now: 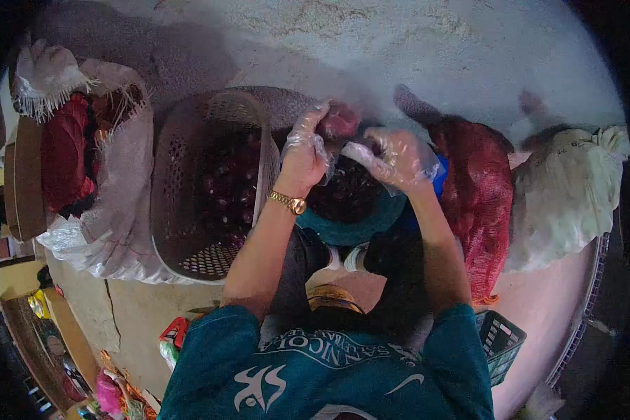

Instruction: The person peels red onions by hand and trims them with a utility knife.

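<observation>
My left hand (305, 150), in a clear plastic glove and with a gold watch at the wrist, holds up a red onion (339, 121) between thumb and fingers. Close to its right is my right hand (401, 159), also gloved in clear plastic. Its fingers are curled and the thumb points toward the onion; what they hold, if anything, I cannot make out. Below both hands stands a teal basin (353, 232) with dark red onions (346, 192) inside, partly covered by my hands and forearms.
Left of the basin is a perforated basket (162, 203) with dark red onions in it. Further left, an open white woven sack (126, 199) holds a red mesh bag (66, 154). On the right are a red mesh sack (474, 203), a pale sack (563, 196) and a dark crate (500, 343).
</observation>
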`<control>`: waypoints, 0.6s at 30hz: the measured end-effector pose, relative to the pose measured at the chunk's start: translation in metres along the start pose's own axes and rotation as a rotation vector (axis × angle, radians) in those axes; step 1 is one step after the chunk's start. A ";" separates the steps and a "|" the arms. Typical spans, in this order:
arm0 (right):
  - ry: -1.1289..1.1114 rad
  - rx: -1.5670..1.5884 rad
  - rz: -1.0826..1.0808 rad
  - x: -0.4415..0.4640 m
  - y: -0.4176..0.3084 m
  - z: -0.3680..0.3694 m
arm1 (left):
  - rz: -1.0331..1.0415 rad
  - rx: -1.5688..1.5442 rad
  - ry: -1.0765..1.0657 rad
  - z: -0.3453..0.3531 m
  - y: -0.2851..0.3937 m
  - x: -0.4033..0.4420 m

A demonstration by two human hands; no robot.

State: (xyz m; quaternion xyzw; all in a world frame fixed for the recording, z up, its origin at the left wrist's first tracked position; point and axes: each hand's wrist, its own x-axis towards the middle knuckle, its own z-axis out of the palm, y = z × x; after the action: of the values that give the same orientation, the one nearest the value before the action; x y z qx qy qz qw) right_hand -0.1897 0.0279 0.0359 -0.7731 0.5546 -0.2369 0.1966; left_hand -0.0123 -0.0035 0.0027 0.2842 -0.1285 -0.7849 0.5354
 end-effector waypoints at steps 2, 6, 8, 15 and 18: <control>0.093 -0.074 0.015 0.000 0.006 0.004 | 0.001 0.051 -0.006 0.004 0.003 -0.003; 0.223 -0.180 0.089 0.005 0.013 0.015 | 0.153 0.284 -0.005 0.006 -0.003 -0.002; 0.188 -0.160 0.113 0.005 0.009 0.013 | 0.131 0.304 -0.062 0.007 -0.002 -0.006; 0.129 -0.118 0.177 0.004 0.002 0.010 | 0.159 0.344 -0.075 0.003 -0.007 -0.002; 0.044 0.034 0.212 0.008 0.012 0.019 | 0.171 0.387 -0.075 0.003 -0.007 -0.003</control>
State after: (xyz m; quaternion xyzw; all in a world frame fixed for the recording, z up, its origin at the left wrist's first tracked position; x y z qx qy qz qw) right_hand -0.1857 0.0176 0.0147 -0.7012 0.6332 -0.2413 0.2216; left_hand -0.0182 0.0012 0.0023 0.3403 -0.3201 -0.7073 0.5305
